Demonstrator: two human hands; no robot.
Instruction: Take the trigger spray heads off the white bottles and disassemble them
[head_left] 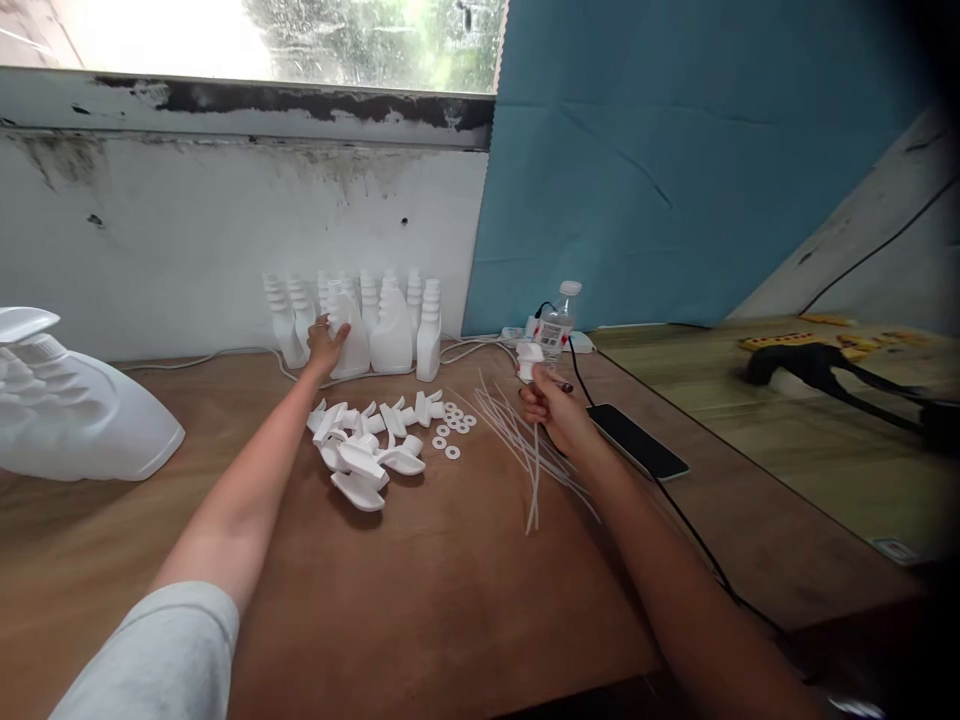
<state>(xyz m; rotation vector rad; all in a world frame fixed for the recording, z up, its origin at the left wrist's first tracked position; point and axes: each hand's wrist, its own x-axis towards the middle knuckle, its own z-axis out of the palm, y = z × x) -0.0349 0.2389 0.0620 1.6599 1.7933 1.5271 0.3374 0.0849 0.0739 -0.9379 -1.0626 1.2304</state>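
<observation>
At the back of the table, my left hand (325, 348) has its fingers around the upper part of a white bottle (351, 335), in a group of upright white bottles (391, 335). My right hand (553, 405) is closed on a white spray head (529, 358), from which thin tubing hangs down toward the table. A dark, slim item also shows at its fingers. Between my arms lies a pile of white spray heads (361, 458), with white ring washers (452, 452) at its right. Loose thin white tubes (510, 425) lie near my right hand.
A clear labelled bottle (553, 330) stands behind my right hand. A phone (639, 440) and black cable lie to its right. Large white bottles (82, 410) lie at the far left. A white cord runs along the wall.
</observation>
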